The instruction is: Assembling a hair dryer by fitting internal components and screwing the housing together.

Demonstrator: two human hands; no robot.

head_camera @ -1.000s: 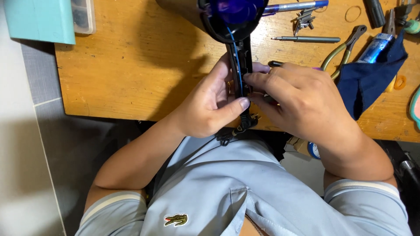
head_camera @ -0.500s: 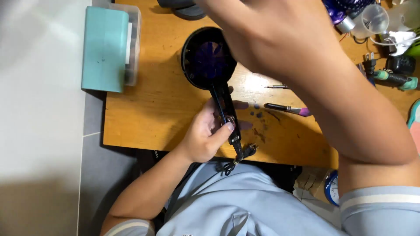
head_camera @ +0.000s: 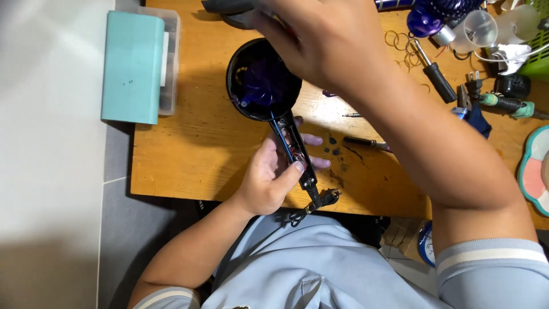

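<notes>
My left hand (head_camera: 266, 180) grips the narrow handle of an opened black hair dryer shell (head_camera: 263, 80), whose round head shows purple parts inside. It lies tilted on the wooden table (head_camera: 189, 143). A short cord stub (head_camera: 323, 199) hangs from the handle's lower end over the table edge. My right hand (head_camera: 326, 46) reaches far forward above the dryer head. Its blurred fingers curl onto a dark casing piece (head_camera: 226, 7) at the top edge of the view.
A teal-lidded clear box (head_camera: 131, 66) sits at the table's left end. At the right lie a black-handled screwdriver (head_camera: 434, 71), a thin tool (head_camera: 366, 143), a purple part (head_camera: 426, 17), a clear cup (head_camera: 480, 26), a green basket (head_camera: 537, 57) and a pastel flower-shaped tray (head_camera: 534, 171).
My right hand left the dryer handle and stretched forward to the table's far side. The left hand kept hold of the handle. The view pulled back and shifted right.
</notes>
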